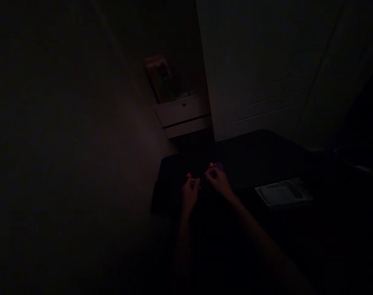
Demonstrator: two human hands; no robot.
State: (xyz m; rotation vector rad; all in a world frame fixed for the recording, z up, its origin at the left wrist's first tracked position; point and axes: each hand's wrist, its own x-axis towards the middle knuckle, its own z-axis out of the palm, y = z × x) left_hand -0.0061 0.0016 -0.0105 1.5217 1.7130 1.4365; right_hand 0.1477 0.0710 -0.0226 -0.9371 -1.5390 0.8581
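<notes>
The room is very dark, so small details are hard to make out. My left hand [190, 193] is over a dark table [254, 153], thumb and fingers pinched together. Just right of it, my right hand [219, 181] is also closed in a pinch; what either holds is too small and dim to name. Small pale specks [203, 180] show between the two hands. A little red-lit piece [189, 175] is beyond my left fingertips. Beyond my right hand lies a purple rounded thing [219, 166], with a red glowing spot [211, 164] at its left.
A pale flat packet or booklet [281, 193] is right of my right forearm. Behind the table stand a white drawer unit [186, 110] with a colourful box or book [159, 78] on top, and a pale panelled door [260, 73]. A wall [82, 143] rises at the left.
</notes>
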